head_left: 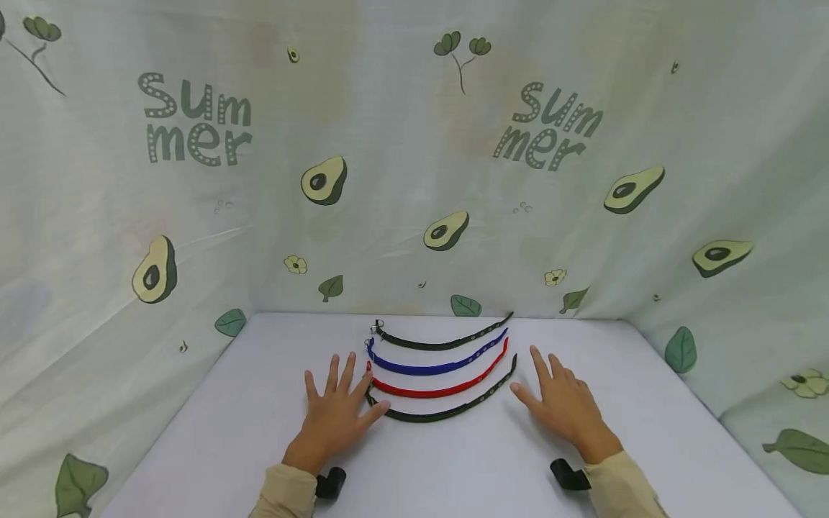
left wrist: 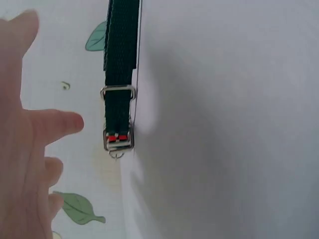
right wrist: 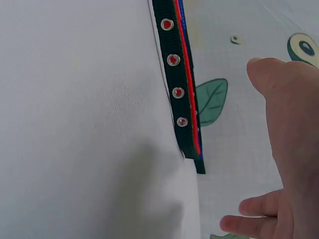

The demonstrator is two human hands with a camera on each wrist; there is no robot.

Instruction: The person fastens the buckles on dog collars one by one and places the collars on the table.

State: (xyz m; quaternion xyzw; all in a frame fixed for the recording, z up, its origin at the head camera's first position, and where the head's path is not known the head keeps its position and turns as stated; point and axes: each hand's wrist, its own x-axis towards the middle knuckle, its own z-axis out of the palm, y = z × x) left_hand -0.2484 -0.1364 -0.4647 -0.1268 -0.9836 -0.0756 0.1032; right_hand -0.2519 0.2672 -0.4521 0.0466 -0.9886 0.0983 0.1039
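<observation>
Several collars lie in a curved stack of rows on the white table: a dark green collar (head_left: 427,417) nearest, then a red collar (head_left: 421,393), a blue collar (head_left: 421,370) and another dark collar (head_left: 427,346) farthest. In the left wrist view the nearest collar shows its metal buckle (left wrist: 118,142); in the right wrist view its eyelets (right wrist: 173,60) show at the other end. My left hand (head_left: 337,417) spreads its fingers by the buckle ends, holding nothing. By the eyelet ends is my right hand (head_left: 566,406), fingers extended, apart from the collars and holding nothing.
The white table (head_left: 453,475) ends at a hanging cloth (head_left: 388,280) printed with avocados and leaves, which also rises on both sides. A black wrist device (head_left: 330,483) sits beside the left sleeve, and another black device (head_left: 570,475) beside the right sleeve.
</observation>
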